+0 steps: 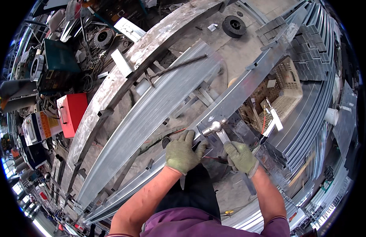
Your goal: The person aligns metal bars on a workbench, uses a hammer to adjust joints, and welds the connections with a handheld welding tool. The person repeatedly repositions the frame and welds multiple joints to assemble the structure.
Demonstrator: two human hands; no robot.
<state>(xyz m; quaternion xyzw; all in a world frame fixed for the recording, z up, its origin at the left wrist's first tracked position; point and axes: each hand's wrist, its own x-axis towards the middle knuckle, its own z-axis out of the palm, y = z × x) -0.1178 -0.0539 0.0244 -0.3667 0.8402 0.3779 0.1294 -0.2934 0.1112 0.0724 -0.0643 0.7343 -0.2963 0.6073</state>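
Note:
My left hand [184, 153], in a green work glove, rests on the long grey metal beam [236, 93]. Its fingers bend over the beam's edge, with the thumb apart. A pointed metal piece [183, 182] shows below that hand; whether the hand holds it I cannot make out. My right hand [241, 158], gloved alike, is closed round the handle of a hammer [215, 127]. The shiny hammer head hangs over or on the beam, just right of my left fingertips. Left of this beam lies a wide bright metal profile [151, 114] with a thin rusty rod [179, 68] across it.
A worn curved beam [112, 85] stands farther left, beside a red box [72, 114]. To the right are a beige plastic crate [287, 89], a white-handled tool [274, 120] and stacked metal profiles [313, 55]. A black spool [234, 26] lies on the far floor.

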